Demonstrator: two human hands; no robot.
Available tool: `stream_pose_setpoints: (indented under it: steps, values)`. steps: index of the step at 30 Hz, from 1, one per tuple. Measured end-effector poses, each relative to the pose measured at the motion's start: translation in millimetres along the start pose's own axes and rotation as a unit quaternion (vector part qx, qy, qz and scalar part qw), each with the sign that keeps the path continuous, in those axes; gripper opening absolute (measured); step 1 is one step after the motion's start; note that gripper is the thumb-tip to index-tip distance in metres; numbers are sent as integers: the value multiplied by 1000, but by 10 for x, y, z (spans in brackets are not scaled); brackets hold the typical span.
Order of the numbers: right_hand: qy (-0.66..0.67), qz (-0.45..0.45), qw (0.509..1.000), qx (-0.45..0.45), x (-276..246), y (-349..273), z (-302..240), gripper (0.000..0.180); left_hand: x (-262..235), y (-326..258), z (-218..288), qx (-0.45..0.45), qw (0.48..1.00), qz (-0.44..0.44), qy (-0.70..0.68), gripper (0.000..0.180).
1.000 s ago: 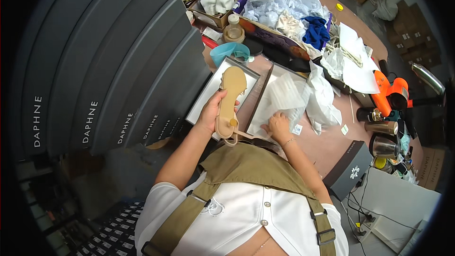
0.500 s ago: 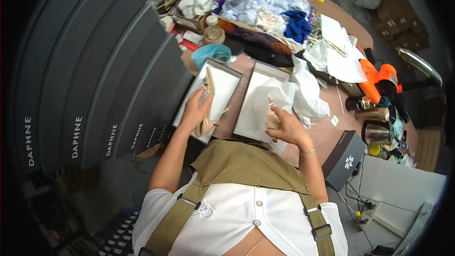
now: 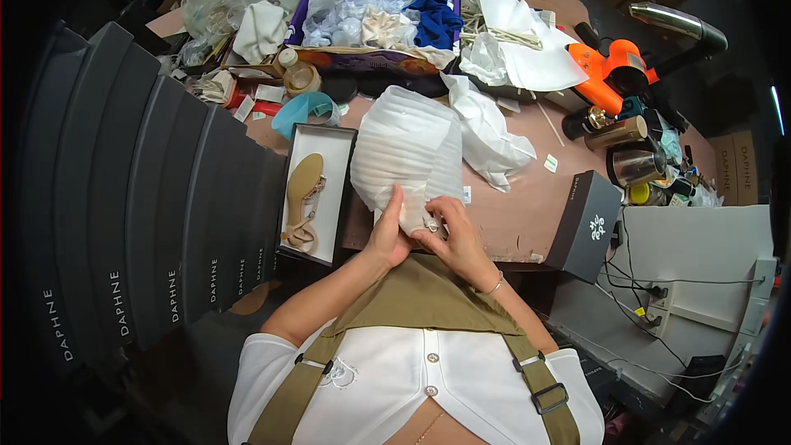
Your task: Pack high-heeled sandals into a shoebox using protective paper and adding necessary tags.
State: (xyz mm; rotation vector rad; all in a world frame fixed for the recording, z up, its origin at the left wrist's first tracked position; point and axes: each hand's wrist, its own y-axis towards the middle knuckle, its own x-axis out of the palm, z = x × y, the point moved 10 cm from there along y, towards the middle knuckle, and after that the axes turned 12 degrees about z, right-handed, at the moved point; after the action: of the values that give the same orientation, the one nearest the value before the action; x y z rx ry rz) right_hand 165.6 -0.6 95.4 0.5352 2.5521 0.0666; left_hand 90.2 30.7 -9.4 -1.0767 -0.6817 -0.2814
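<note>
A white, pleated wrapping sheet (image 3: 404,132) fans out in front of me, its narrow lower end gathered between both hands. My left hand (image 3: 390,235) is closed on that end, thumb lying up along it. Opposite it, my right hand (image 3: 457,241) pinches a small shiny, jewelled part of a sandal (image 3: 432,226) at the sheet's lower edge. Most of this sandal is hidden by the sheet and my fingers. To the left, another beige sandal (image 3: 303,185) lies on its side in an open, white-lined shoe box (image 3: 336,166).
Dark shoe boxes (image 3: 189,189) stand stacked at the left. Crumpled white paper (image 3: 492,144) lies right of the wrap. A dark box (image 3: 579,218) and an orange heat gun (image 3: 606,74) are at the right. A blue tub (image 3: 303,113) and a purple-edged tray (image 3: 306,8) sit farther back.
My left hand has left the boxed sandal and joined my right hand at the white sheet. The boxed sandal now lies differently. The right-hand box with paper no longer shows. The view has shifted.
</note>
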Motion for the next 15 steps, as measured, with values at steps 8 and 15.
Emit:
stream_pose_setpoints:
  steps: [8,15]
  values:
    - [62,60,990,112,19,-155,709,17,-261,182,-112,-40,991,33,-127,74]
    - [-1,-85,980,182,391,-223,964,22,-627,371,-301,-60,994,3,-94,46]
